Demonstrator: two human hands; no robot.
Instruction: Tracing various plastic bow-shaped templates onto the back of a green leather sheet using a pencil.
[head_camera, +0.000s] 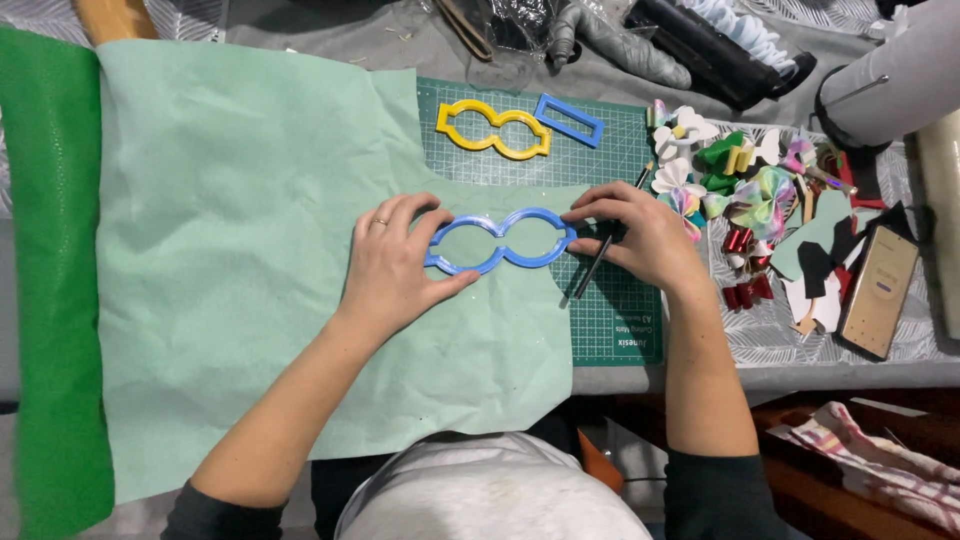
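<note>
A blue bow-shaped plastic template (500, 240) lies flat on a sheet of pale mint fabric (240, 250). My left hand (395, 262), a ring on one finger, presses down on the template's left end, thumb and fingers around its frame. My right hand (635, 235) holds a thin dark pen (600, 255) while its fingertips touch the template's right tip. The fabric partly covers a green cutting mat (610, 320).
A yellow bow template (493, 129) and a small blue rectangular frame (569, 120) rest on the mat's far side. Finished bows and fabric scraps (745, 190) pile up at the right, beside a phone (880, 290). Bright green fabric (50, 280) runs along the left edge.
</note>
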